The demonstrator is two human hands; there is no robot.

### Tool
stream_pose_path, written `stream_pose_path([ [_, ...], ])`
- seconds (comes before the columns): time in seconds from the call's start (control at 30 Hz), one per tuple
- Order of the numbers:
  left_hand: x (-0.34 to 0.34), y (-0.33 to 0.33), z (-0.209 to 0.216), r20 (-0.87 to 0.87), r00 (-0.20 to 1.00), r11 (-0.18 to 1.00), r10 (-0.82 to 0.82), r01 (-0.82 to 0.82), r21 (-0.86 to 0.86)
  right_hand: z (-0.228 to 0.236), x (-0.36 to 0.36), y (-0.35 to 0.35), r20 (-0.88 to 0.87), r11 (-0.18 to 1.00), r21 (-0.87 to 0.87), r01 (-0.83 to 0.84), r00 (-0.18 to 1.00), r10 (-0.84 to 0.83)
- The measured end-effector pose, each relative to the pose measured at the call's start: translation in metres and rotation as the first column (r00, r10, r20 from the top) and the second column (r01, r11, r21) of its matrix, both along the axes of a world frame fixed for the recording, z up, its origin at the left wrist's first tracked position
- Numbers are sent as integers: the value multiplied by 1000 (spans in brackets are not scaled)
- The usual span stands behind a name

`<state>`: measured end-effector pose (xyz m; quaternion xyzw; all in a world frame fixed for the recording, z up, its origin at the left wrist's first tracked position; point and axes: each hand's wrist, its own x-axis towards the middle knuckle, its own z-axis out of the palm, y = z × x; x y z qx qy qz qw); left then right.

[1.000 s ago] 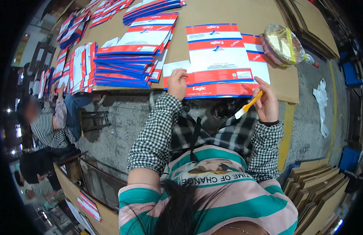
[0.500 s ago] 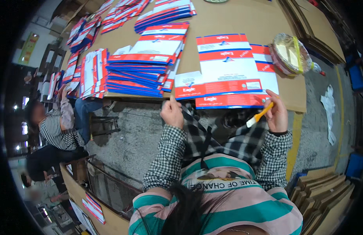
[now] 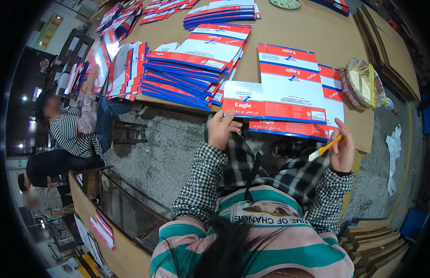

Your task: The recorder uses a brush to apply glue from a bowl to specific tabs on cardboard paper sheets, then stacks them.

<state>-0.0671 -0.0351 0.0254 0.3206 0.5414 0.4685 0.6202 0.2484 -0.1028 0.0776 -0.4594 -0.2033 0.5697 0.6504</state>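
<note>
Pinching the near edge of the flat printed carton point(image 3: 263, 105) with my left hand point(image 3: 222, 130), I steadied it on the table point(image 3: 312, 28) just ahead, while my right hand point(image 3: 342, 150) gripped an orange-handled brush point(image 3: 324, 148), tip raised clear.

Left hand point(image 3: 222, 129): raised ahead of the chest, fingers curled, thumb up, pinching.
Right hand point(image 3: 342, 150): lifted at the right, fingers closed in a grip.
Forearms: bent upward, checked sleeves.
</note>
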Motion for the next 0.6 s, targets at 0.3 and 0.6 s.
stream_pose_path([
  [0.3,-58,77,58,252,943,837,219,-314,448,43,-21,11,-20,980,190,-56,998,61],
  [0.6,-225,218,48,-312,821,874,479,-410,262,36,-42,32,97,993,53,-109,990,104],
])
